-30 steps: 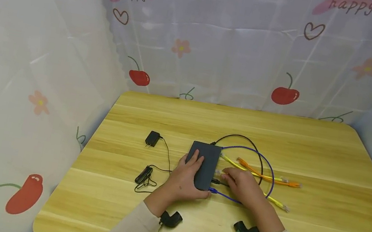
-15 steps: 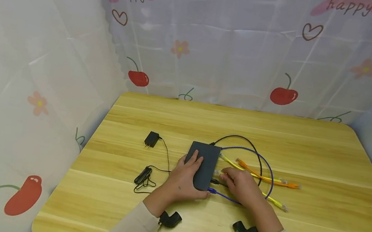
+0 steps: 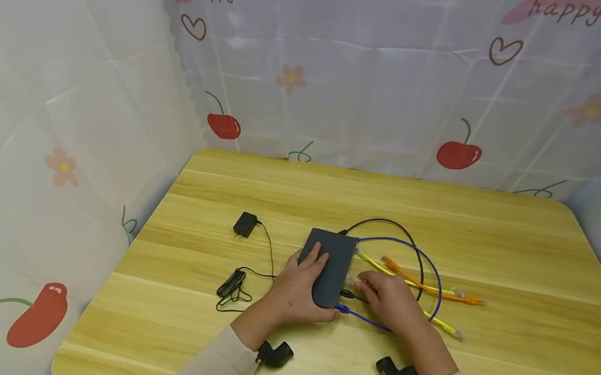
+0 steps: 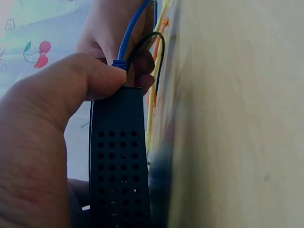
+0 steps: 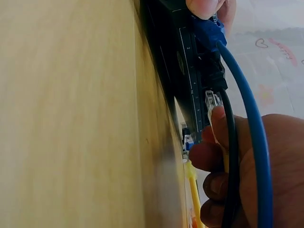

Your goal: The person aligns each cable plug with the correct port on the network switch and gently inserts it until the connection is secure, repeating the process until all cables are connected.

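Observation:
A flat black network switch [image 3: 336, 266] lies under my left hand [image 3: 297, 287], which holds it with fingers spread over its top and the thumb [image 4: 102, 78] at its near corner. My right hand [image 3: 392, 297] is at its right side, pinching the clear plug [image 5: 212, 99] of a yellow network cable between thumb and forefinger, with the plug's tip right at a port. A blue plug [image 5: 208, 34] and a black plug [image 5: 217, 80] sit in ports of the same row. Their cables pass across the right hand in the right wrist view.
On the wooden table [image 3: 536, 256] a black power adapter [image 3: 245, 225] and its bundled cord [image 3: 232, 284] lie left of the switch. An orange cable [image 3: 462, 298], another yellow cable [image 3: 383, 267] and looping blue and black cables spread to the right. A printed curtain [image 3: 363, 105] stands behind.

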`<control>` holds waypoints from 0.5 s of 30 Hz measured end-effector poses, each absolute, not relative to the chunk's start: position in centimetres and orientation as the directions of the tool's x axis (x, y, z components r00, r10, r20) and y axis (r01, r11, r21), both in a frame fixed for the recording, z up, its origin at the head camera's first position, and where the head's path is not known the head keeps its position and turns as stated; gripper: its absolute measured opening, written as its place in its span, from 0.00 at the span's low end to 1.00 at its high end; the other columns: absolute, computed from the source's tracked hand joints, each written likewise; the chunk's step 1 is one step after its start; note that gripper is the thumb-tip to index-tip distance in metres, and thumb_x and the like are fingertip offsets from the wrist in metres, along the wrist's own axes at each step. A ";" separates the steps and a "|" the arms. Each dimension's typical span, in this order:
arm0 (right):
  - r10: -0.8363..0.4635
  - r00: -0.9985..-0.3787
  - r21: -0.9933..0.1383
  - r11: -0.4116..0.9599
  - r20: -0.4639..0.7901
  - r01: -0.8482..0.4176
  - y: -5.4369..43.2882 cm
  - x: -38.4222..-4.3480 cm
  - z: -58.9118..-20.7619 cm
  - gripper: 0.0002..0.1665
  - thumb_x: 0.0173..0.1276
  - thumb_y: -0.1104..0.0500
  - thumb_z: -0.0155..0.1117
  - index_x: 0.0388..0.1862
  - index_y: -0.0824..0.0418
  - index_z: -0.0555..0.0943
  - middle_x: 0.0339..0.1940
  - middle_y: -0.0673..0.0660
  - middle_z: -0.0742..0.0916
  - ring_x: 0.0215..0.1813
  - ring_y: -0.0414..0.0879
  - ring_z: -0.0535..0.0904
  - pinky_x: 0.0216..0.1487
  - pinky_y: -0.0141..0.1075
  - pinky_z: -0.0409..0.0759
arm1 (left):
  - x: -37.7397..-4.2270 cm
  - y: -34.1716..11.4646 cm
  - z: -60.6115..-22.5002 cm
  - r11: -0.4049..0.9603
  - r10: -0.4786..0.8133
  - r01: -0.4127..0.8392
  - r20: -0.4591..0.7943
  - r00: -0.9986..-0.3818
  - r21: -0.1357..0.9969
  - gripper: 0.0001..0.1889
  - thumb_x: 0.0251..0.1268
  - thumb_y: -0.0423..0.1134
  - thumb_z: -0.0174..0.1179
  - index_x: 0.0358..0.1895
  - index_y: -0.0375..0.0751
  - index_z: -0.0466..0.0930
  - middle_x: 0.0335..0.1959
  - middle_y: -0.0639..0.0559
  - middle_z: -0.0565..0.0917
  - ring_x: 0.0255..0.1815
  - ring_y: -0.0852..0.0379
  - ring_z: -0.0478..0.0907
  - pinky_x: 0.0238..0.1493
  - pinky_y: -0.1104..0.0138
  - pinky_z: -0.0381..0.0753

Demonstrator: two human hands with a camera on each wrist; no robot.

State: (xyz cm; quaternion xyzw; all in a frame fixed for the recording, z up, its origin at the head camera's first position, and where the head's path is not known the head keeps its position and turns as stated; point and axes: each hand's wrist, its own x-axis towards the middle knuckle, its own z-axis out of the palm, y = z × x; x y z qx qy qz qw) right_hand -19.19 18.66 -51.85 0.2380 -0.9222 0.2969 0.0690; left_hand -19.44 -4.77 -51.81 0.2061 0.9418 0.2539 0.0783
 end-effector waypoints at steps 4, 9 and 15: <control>-0.410 -0.874 -0.510 0.711 0.260 -0.485 18.5 -19.2 -51.9 0.05 0.69 0.59 0.67 0.41 0.56 0.87 0.31 0.45 0.87 0.31 0.34 0.80 0.36 0.36 0.79 | -19.4 -4.8 -51.8 0.782 0.439 0.362 -0.035 -0.898 0.507 0.60 0.44 0.72 0.67 0.81 0.52 0.50 0.83 0.52 0.43 0.80 0.34 0.43 0.66 0.39 0.66; -0.408 -0.881 -0.501 0.725 0.240 -0.472 18.2 -19.1 -52.0 0.05 0.70 0.58 0.66 0.42 0.56 0.87 0.33 0.45 0.87 0.33 0.35 0.80 0.37 0.37 0.79 | -19.3 -4.8 -51.9 0.775 0.442 0.366 -0.028 -0.897 0.516 0.60 0.45 0.71 0.68 0.81 0.51 0.50 0.83 0.52 0.44 0.80 0.34 0.43 0.65 0.39 0.66; -0.417 -0.876 -0.500 0.721 0.240 -0.480 17.8 -19.0 -51.8 0.04 0.71 0.59 0.65 0.42 0.56 0.86 0.31 0.44 0.85 0.32 0.35 0.78 0.36 0.36 0.78 | -19.4 -4.7 -51.9 0.769 0.442 0.367 -0.020 -0.897 0.523 0.59 0.45 0.70 0.69 0.81 0.54 0.51 0.83 0.52 0.45 0.80 0.33 0.43 0.66 0.40 0.66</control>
